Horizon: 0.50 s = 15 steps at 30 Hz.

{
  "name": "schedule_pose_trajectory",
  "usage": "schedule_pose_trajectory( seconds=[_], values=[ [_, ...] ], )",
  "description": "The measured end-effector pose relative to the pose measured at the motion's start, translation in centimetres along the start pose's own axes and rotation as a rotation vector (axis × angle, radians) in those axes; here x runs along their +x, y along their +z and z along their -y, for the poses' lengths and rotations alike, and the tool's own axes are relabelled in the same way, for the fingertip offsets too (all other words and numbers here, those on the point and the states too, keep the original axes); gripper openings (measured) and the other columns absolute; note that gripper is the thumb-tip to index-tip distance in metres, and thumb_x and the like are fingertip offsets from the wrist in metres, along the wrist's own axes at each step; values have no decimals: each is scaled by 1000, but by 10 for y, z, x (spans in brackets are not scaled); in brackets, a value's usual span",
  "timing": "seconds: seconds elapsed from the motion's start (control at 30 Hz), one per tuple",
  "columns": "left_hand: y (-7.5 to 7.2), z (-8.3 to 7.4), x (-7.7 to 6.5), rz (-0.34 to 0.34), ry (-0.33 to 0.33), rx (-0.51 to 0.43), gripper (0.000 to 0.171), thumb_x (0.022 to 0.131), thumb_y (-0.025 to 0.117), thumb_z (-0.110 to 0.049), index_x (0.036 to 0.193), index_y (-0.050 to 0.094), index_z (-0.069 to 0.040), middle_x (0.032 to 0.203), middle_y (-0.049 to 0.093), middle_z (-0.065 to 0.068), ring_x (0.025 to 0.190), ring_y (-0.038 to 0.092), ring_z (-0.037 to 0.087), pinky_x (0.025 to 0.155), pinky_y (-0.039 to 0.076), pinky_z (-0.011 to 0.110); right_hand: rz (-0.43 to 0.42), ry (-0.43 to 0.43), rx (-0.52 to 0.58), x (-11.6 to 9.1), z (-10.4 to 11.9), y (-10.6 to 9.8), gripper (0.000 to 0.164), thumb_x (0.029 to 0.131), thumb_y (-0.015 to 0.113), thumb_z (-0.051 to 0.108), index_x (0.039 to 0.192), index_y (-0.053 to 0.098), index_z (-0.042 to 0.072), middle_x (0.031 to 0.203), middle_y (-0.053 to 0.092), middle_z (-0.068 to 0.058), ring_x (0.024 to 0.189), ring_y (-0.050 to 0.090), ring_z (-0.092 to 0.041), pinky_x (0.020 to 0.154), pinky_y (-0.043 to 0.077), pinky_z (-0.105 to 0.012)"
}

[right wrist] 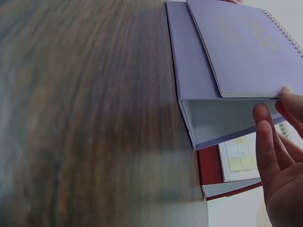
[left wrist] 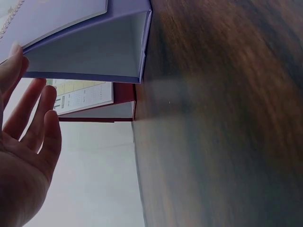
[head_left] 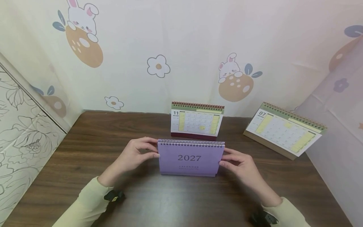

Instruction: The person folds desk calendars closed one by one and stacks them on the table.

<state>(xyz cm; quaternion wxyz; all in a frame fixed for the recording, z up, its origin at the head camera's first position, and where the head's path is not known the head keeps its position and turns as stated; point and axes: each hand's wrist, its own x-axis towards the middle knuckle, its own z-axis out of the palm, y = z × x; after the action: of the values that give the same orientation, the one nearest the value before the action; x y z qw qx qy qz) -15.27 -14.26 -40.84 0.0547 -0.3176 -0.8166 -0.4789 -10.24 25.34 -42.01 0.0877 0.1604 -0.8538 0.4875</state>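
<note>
The purple 2027 calendar (head_left: pixel 191 158) stands upright on the desk (head_left: pixel 71 164), left hand (head_left: pixel 133 156) at 9 o'clock and right hand (head_left: pixel 241 164) at 3 o'clock pinching its side edges, apparently to steady it.

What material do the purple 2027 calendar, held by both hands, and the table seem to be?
Purple 2027 calendar: matte card or stiff paper, judging by its thin flat sheets and folded hollow base, bound with a spiral coil, probably metal wire. Table: dark brown wood grain, slightly glossy; solid wood or laminate cannot be told.

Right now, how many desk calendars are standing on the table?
3: the purple 2027 calendar in front, held between both hands; the red-based calendar directly behind it; the tan-based calendar far right. None seems hidden.
</note>
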Motion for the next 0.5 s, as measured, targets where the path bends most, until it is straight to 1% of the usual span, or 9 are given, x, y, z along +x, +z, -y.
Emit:
schedule_pose_trajectory(
  seconds=[0.13,0.23,0.33,0.4,0.5],
  values=[
    [-1,-1,-1,25,-8,22,13,78,86,-15,90,81,-17,116,70,0,108,66,19,93,51,36,18,2,-21,0,-3,-1,14,83,82,9,95,81,14,125,68,-8,116,60,-10,91,45,-14],
    [-2,0,-3,56,-27,31,15,79,86,-18,94,82,-15,118,70,2,110,65,21,94,50,42,19,-7,-25,-1,-3,0,14,82,82,9,95,81,14,125,68,-8,117,60,-9,91,45,-14],
    [-2,0,-4,83,-32,33,15,83,83,-19,97,81,-15,121,69,1,114,63,21,97,49,45,13,-16,-24,-1,-4,1,14,82,82,9,94,81,15,125,67,-8,117,60,-9,91,45,-14],
    [-1,-1,-4,92,-31,34,14,84,82,-19,98,81,-16,122,68,0,115,62,20,98,48,46,9,-19,-19,-1,-5,2,14,82,82,8,94,80,15,125,67,-9,116,60,-9,89,47,-14],
    [1,-1,-3,88,-17,44,12,84,82,-19,96,81,-18,121,68,-2,114,62,18,97,48,45,12,-16,7,-1,-7,3,14,82,82,7,94,80,14,125,67,-10,113,62,-9,85,50,-17]
  ],
)
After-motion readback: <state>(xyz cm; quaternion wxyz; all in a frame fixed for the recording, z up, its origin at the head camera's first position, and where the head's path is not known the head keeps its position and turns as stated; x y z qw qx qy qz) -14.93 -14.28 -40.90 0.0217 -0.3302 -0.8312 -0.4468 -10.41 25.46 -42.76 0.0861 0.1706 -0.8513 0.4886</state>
